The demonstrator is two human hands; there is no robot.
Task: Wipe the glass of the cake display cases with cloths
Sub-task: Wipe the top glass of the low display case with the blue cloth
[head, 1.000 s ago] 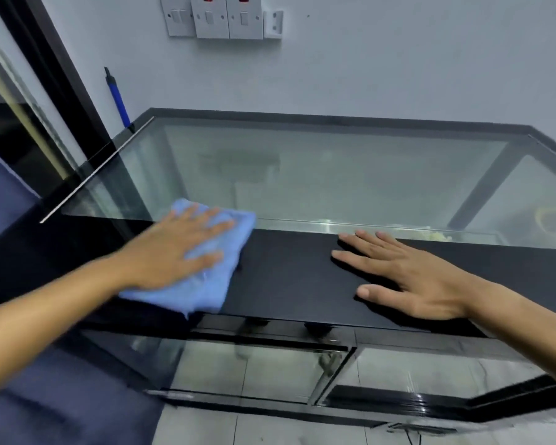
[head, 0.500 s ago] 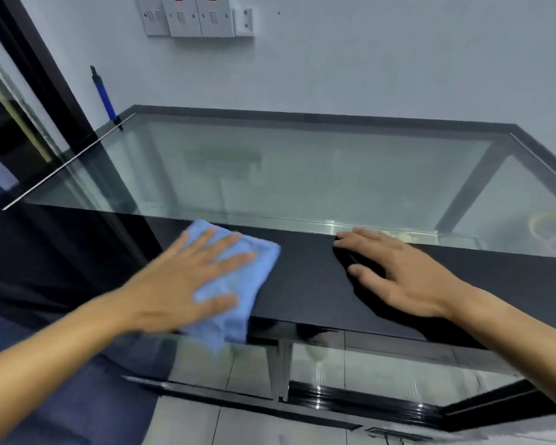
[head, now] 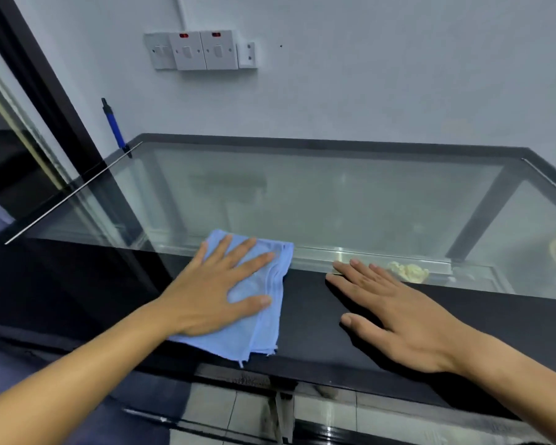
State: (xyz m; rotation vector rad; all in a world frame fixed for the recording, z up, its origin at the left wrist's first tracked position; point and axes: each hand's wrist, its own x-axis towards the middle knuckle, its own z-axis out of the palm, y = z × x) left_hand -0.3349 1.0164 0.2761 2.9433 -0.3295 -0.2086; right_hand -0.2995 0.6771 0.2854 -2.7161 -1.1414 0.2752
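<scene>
Blue folded cloth (head: 254, 303) lies flat on the black front ledge (head: 318, 316) of the display case (head: 302, 141), at about seven o'clock in the head view, its far edge reaching onto the glass top (head: 302, 200). My left hand (head: 219, 290) presses it down with fingers spread straight, gripping nothing. My right hand (head: 398, 313), at five o'clock, rests flat and empty on the ledge, fingertips touching the metal strip at the glass edge. I judge the wiping to be in its early part: the cloth works the near edge, and the wide pane toward twelve o'clock looks hazy, so most glass remains. The cloth's long axis runs from me toward the wall, pointing near one o'clock.
</scene>
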